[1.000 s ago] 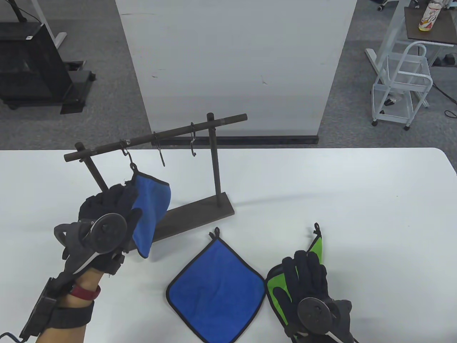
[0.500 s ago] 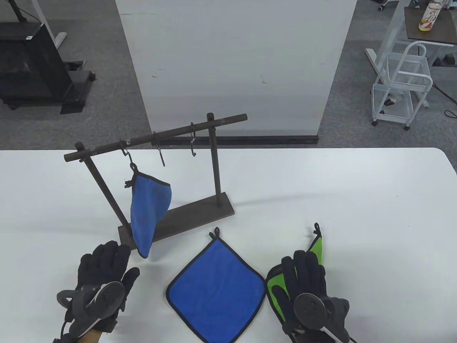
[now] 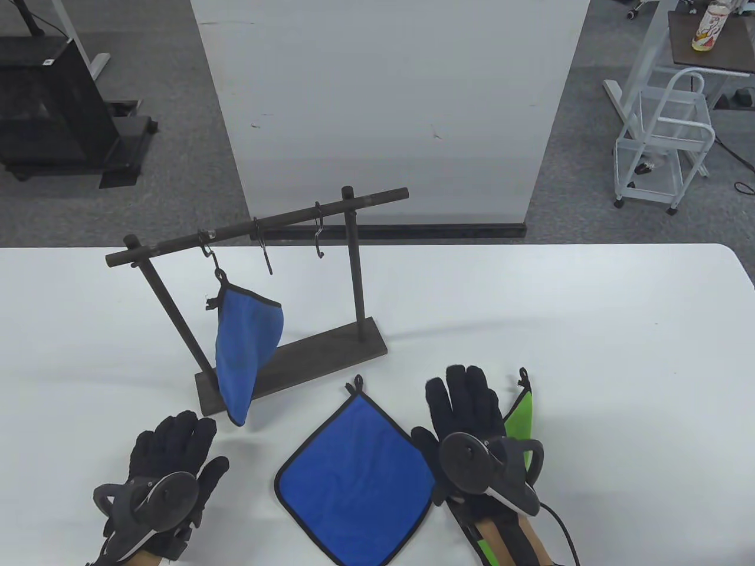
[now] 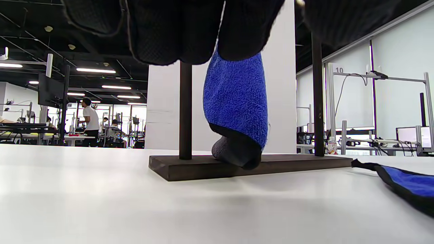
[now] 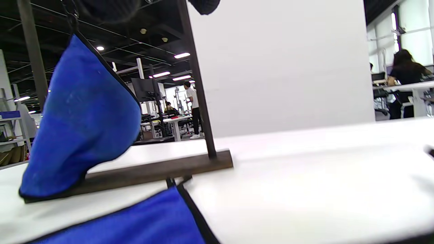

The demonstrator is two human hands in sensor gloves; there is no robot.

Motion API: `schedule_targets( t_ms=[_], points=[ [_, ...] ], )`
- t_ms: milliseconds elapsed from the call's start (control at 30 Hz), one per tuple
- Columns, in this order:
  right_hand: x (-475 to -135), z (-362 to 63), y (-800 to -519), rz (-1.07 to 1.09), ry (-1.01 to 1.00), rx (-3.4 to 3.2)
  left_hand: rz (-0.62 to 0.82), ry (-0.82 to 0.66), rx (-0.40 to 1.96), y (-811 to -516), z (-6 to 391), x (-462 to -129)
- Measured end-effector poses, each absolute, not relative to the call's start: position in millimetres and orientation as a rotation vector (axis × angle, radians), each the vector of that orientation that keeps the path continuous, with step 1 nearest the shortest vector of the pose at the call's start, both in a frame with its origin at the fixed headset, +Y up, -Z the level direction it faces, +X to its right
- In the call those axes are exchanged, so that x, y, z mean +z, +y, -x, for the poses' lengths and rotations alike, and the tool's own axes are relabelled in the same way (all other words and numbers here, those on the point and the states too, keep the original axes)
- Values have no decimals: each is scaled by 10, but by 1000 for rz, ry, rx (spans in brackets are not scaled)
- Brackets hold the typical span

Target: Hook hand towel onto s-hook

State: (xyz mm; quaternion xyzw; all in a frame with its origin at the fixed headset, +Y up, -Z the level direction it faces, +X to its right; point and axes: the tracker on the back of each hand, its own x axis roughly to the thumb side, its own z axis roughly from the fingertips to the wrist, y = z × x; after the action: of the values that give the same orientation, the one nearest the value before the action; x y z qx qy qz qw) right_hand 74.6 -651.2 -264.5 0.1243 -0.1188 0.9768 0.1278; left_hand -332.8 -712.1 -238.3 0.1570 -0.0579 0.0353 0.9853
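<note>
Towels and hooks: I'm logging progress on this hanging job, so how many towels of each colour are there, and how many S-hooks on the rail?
Blue towels: 2, one hanging on the left hook, one flat on the table.
Green towels: 1, partly under the right hand.
S-hooks: 3, 2 still empty.
Total: 6.

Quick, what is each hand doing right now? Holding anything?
Left hand: open, holding nothing, fingers spread near the table.
Right hand: open, holding nothing, beside the green towel.
</note>
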Motion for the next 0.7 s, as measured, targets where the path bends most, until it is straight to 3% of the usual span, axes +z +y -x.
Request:
schedule_targets(
  t_ms=[133,267,400,500,700],
  points=[
    [-2805,-373,-6303,-403,-393,2883,-332,-121,89,-7088,3344,-2360],
    [-3008,-34,-6363,-437,-325,2972,-330,-121,95,-7097,3352,-2359],
    [-3281,172,-6688,-391,-153,3021,-328,-118,104,-7105,3360,-2360],
    [-3452,213,-6996,-233,13,3109,-327,-116,115,-7107,3367,-2359],
    [-3603,241,-7423,-73,262,3120,-328,-110,133,-7099,3404,-2358]
  ],
)
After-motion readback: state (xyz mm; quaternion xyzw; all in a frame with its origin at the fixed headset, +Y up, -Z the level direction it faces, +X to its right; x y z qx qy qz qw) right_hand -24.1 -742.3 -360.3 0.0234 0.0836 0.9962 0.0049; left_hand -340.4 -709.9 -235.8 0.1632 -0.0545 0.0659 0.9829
